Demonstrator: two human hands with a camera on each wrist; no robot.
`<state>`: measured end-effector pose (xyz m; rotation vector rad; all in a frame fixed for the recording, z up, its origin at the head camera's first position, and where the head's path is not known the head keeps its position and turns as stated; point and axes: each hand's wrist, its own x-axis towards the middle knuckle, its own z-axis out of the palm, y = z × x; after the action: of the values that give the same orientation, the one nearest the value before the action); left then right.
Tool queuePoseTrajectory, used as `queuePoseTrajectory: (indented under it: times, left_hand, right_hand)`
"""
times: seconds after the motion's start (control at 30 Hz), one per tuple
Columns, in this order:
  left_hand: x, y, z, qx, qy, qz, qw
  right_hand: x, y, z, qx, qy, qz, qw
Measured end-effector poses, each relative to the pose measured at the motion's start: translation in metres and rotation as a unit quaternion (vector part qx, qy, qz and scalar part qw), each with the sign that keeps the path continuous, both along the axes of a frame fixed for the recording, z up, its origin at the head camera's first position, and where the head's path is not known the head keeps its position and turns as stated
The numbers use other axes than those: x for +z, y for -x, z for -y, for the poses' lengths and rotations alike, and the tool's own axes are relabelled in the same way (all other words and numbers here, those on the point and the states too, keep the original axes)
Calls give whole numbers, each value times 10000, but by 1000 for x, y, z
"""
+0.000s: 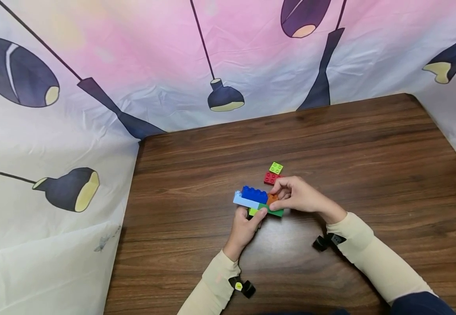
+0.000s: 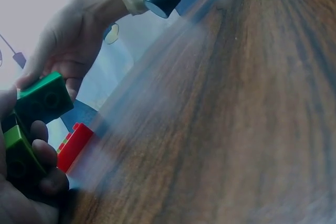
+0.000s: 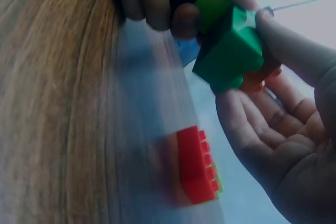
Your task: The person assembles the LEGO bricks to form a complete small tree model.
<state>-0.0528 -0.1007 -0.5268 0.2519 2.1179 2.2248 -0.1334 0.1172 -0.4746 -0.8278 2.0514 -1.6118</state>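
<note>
Both hands are on one toy-brick stack (image 1: 254,195), held up over the near-middle part of the wood-grain table (image 1: 173,183).

Left hand (image 1: 243,229): fingers curled round the lower lime brick (image 1: 253,211) under the stack, thumb up against the green brick (image 1: 277,213). Dark patch beside the lime in that grip; can't tell if it's another brick or shadow.

Right hand (image 1: 300,194): pinching the orange brick (image 1: 272,198) at the stack's right end, thumb on the near side, fingers on the far side. Can't tell if the orange is fully seated.

Layers: lime at the bottom, then light blue brick (image 1: 245,201) and green end to end, then dark blue brick (image 1: 256,193) and orange on top. Light blue sticks out past dark blue at the left end.

On the table just beyond the right hand: red brick (image 1: 269,178), studs up, and lime 2x2 brick (image 1: 276,168) right behind it.

Beige sleeves (image 1: 373,258), black wrist camera on each. Lamp-print cloth (image 1: 165,65) hangs behind the table.
</note>
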Motion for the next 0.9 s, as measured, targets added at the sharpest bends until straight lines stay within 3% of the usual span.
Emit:
queuePoseTrajectory:
  times: [0.13,0.4,0.67,0.77,0.9]
  left_hand:
    - [0,0,1,34,-39,-61,10000]
    - [0,0,1,-21,-230,-77,9997]
    - [0,0,1,47,-299,-92,9995]
    - [0,0,1,-20,-308,-34,9995]
    - [4,2,3,-414,-399,125,9983]
  right_hand:
    - [3,-2,3,-154,-41,-132,9998]
    - [-5,-1,7,12,366,712,9968]
    - [-2,-7,11,-220,73,-77,9997]
    - [-3,-6,9,-125,110,-29,9999]
    - [1,0,3,218,170,103,9996]
